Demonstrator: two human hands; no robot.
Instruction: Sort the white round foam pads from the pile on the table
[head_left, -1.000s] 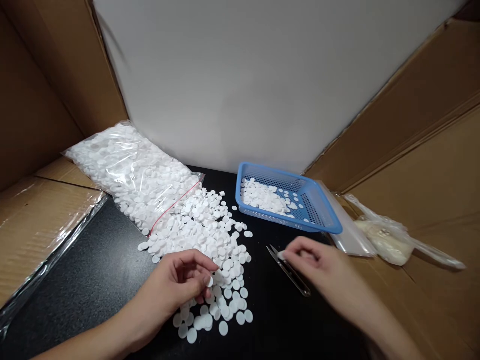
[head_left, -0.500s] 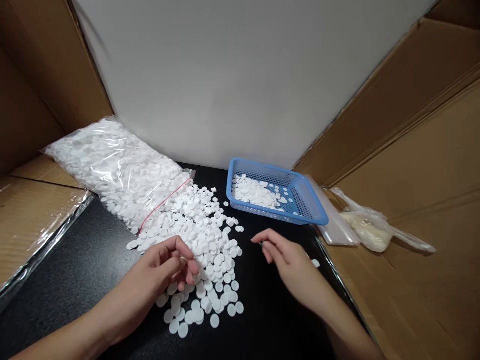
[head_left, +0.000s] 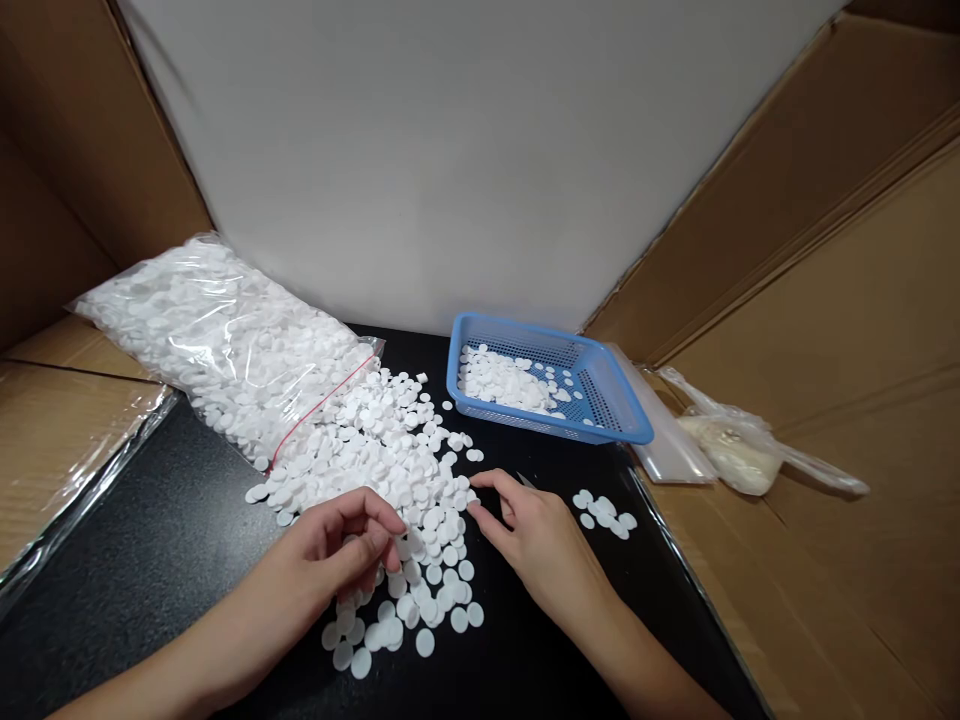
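A large heap of small white round discs (head_left: 375,435) lies on the black tabletop, spilling from the open mouth of a clear zip bag (head_left: 225,340) full of the same discs. Over the heap's near left side, my left hand (head_left: 337,555) is closed, fingers curled and thumb against them; whatever it may hold is hidden. At the heap's right edge, my right hand (head_left: 540,535) has its thumb and forefinger apart, their tips at a few discs. To the right of that hand lies a small separate group of discs (head_left: 604,515).
A blue mesh basket (head_left: 551,425) with more discs stands against the grey wall. Flat clear plastic bags (head_left: 671,440) and a tied bag of cream-coloured material (head_left: 735,455) lie right of it. A thin grey pointed thing (head_left: 526,481) shows behind my right hand. Cardboard walls both sides.
My right hand has moved left to the heap's edge, uncovering the small group of discs on the right. My left hand stays over the heap, little changed.
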